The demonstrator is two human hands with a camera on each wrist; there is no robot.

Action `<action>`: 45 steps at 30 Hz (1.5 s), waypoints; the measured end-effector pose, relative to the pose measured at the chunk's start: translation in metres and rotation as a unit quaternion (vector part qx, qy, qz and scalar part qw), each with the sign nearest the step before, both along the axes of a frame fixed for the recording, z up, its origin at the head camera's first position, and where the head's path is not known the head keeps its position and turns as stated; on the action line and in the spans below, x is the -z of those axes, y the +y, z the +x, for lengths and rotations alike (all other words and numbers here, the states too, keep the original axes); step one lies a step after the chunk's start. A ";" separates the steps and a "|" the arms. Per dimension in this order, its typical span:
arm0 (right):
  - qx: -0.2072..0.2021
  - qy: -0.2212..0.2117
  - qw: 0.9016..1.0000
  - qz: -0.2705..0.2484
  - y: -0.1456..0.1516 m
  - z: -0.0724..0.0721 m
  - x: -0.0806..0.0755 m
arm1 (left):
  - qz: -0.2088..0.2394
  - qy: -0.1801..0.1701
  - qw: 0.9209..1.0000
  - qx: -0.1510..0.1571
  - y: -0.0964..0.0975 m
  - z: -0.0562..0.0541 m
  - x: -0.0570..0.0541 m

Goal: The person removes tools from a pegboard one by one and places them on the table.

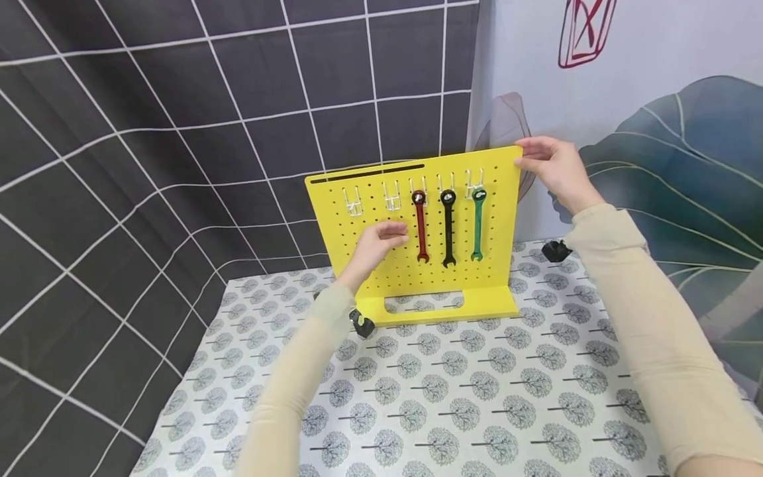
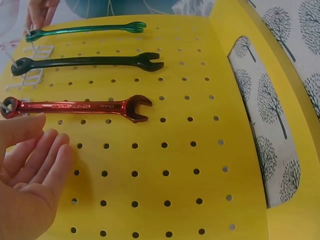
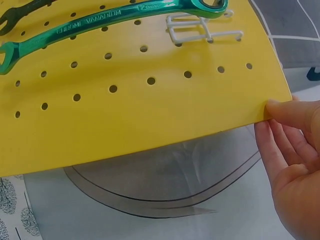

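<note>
A yellow pegboard (image 1: 381,265) stands upright on the table. Three combination wrenches hang on its white hooks by their ring ends: a red wrench (image 1: 421,228), a black wrench (image 1: 449,228) and a green wrench (image 1: 477,225). My right hand (image 1: 557,169) pinches the board's upper right corner between thumb and fingers, as the right wrist view also shows. In front of the board, just left of the red wrench, is my left hand (image 1: 381,245), its fingers loosely bent with nothing in them. The left wrist view has its fingertips (image 2: 62,140) close beside the red wrench's handle.
Two white hooks without tools, a far left hook (image 1: 354,203) and a second hook (image 1: 391,197), sit left of the wrenches. The board's base (image 1: 489,303) rests on a tree-patterned tablecloth (image 1: 447,391). Dark gridded curtain (image 1: 250,86) hangs close behind and to the left.
</note>
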State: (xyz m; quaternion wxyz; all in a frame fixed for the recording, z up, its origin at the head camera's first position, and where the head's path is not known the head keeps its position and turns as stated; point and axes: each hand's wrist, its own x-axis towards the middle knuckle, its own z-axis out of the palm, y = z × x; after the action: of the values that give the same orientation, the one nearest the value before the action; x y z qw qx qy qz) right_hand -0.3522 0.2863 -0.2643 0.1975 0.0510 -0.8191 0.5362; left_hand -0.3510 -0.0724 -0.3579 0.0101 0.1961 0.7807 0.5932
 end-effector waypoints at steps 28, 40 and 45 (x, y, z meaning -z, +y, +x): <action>0.006 -0.007 1.000 -0.001 -0.005 -0.002 -0.005 | 0.077 0.003 0.997 -0.003 0.017 -0.010 -0.012; 0.010 -0.001 1.000 0.009 -0.004 0.000 -0.002 | 0.058 -0.004 0.998 0.008 0.032 -0.010 -0.008; 0.007 0.003 1.000 0.003 -0.003 0.001 0.000 | 0.050 0.007 0.999 -0.005 0.036 -0.009 -0.005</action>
State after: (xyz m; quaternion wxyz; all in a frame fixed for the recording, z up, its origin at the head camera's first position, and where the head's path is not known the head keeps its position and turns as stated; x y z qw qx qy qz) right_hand -0.3516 0.2836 -0.2639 0.2039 0.0478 -0.8203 0.5322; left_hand -0.3600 -0.0367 -0.3525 -0.0078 0.1966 0.7513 0.6300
